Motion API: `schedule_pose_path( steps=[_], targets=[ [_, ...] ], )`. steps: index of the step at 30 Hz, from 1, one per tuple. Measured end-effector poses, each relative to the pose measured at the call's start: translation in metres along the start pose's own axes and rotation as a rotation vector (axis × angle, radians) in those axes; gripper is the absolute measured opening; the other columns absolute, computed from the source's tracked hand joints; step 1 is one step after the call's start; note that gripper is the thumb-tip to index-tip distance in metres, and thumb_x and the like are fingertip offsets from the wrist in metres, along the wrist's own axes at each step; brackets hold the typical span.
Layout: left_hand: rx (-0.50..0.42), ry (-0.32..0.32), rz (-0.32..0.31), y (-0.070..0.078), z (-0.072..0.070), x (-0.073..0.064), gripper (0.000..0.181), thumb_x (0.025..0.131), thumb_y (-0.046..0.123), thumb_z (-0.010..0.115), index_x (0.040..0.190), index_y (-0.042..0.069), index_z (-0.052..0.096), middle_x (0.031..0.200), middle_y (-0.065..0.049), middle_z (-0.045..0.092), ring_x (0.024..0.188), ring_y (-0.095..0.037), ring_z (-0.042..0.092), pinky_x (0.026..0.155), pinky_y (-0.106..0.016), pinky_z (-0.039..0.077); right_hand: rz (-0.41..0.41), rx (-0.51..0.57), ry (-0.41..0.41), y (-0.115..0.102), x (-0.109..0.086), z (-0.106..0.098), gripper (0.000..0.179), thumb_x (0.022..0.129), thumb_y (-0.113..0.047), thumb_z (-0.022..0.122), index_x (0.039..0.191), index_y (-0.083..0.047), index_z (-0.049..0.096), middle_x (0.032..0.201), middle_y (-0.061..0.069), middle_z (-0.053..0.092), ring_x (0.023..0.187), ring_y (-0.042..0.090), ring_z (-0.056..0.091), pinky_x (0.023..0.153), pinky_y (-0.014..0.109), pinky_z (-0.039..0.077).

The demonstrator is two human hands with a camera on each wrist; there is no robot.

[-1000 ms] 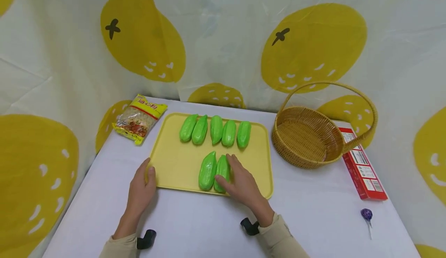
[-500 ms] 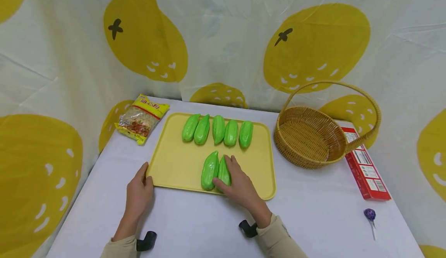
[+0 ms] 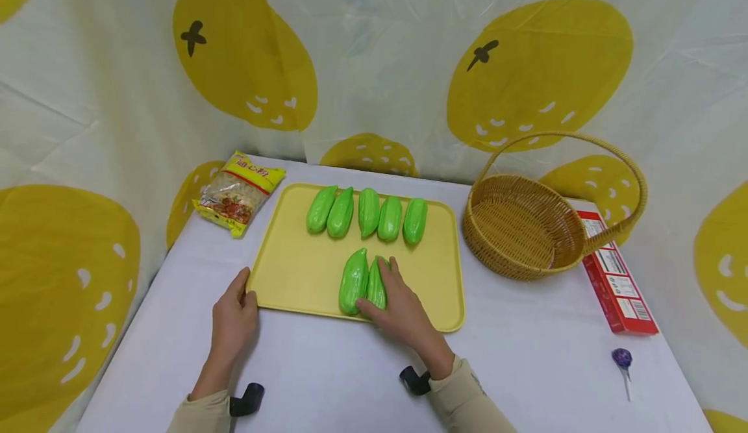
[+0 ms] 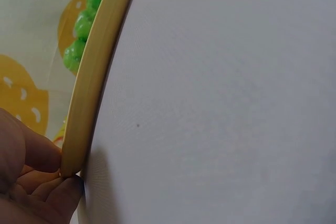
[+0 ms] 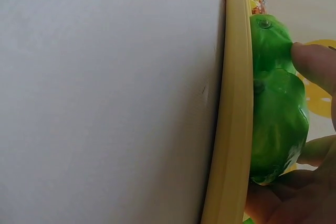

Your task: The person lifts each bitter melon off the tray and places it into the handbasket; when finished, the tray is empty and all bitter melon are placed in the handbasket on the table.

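Observation:
On a yellow tray (image 3: 298, 261), several ridged green toy gourds (image 3: 369, 213) lie in a row at the back. Two more lie side by side at the front: a left gourd (image 3: 354, 282) and a right gourd (image 3: 375, 288). My right hand (image 3: 403, 306) grips the right gourd, its fingers around the outer side and partly hiding it. The thumb (image 5: 314, 62) reaches across to the left gourd in the right wrist view. My left hand (image 3: 234, 313) pinches the tray's front left corner, thumb above and fingers curled below the rim (image 4: 86, 108).
A wicker basket (image 3: 473, 241) with a tall handle stands right of the tray. Beyond it lies a red and white box (image 3: 616, 284), with a purple lollipop (image 3: 622, 358) in front. A yellow food packet (image 3: 239, 193) sits at the back left. A patterned curtain (image 3: 380, 63) hangs behind.
My right hand has closed in farther over the right gourd, covering more of it. The left hand has slid slightly toward the tray's front corner. The head view has shifted a little.

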State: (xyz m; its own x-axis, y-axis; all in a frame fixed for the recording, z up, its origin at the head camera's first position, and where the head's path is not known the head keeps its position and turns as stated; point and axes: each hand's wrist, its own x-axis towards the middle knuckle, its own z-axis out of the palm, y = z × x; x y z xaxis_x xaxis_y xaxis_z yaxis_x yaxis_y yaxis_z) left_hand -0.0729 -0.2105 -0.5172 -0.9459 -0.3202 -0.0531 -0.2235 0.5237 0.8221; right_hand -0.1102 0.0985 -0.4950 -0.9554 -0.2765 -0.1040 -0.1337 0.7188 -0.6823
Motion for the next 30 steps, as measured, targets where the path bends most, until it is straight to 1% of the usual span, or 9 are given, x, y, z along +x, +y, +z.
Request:
schedule_pose_path(
  steps=[7,12,17,23,30],
  targets=[
    [0.007,-0.004,-0.011,0.002,-0.001,0.001,0.054,0.102,-0.001,0.044,0.155,-0.006,0.035,0.160,-0.026,0.038,0.150,-0.040,0.037,0.123,-0.054,0.036,-0.028,0.012,0.005,0.000,0.002,-0.001,0.091,0.093,-0.047,0.071,0.162,-0.009,0.027,0.168,0.028,0.018,0.148,0.046,0.036,0.117,0.061,0.042],
    [0.013,-0.010,-0.022,0.001,0.000,0.003,0.054,0.103,0.000,0.043,0.156,-0.005,0.034,0.161,-0.025,0.036,0.151,-0.039,0.036,0.123,-0.054,0.036,-0.031,0.021,0.011,0.003,0.002,-0.003,0.091,0.092,-0.046,0.072,0.162,-0.009,0.026,0.168,0.027,0.018,0.149,0.045,0.035,0.119,0.060,0.040],
    [0.013,-0.007,-0.026,-0.001,0.000,0.004,0.054,0.103,0.001,0.042,0.156,-0.005,0.034,0.161,-0.024,0.037,0.150,-0.039,0.036,0.123,-0.054,0.036,-0.047,0.045,0.023,0.002,0.002,-0.008,0.092,0.092,-0.046,0.073,0.162,-0.008,0.027,0.168,0.027,0.018,0.150,0.046,0.034,0.120,0.060,0.039],
    [0.012,-0.004,-0.027,-0.001,0.000,0.005,0.054,0.102,0.001,0.042,0.155,-0.005,0.035,0.161,-0.024,0.038,0.150,-0.039,0.037,0.122,-0.054,0.037,-0.074,0.050,0.038,0.002,0.002,-0.012,0.092,0.091,-0.045,0.074,0.162,-0.008,0.028,0.168,0.027,0.019,0.150,0.045,0.034,0.120,0.060,0.038],
    [0.013,-0.006,-0.030,0.001,0.001,0.002,0.054,0.102,0.001,0.043,0.155,-0.005,0.036,0.160,-0.025,0.039,0.149,-0.040,0.038,0.122,-0.054,0.037,-0.095,0.061,0.067,-0.001,0.000,-0.021,0.092,0.090,-0.044,0.075,0.161,-0.008,0.028,0.168,0.025,0.021,0.152,0.042,0.031,0.122,0.059,0.036]
  ],
)
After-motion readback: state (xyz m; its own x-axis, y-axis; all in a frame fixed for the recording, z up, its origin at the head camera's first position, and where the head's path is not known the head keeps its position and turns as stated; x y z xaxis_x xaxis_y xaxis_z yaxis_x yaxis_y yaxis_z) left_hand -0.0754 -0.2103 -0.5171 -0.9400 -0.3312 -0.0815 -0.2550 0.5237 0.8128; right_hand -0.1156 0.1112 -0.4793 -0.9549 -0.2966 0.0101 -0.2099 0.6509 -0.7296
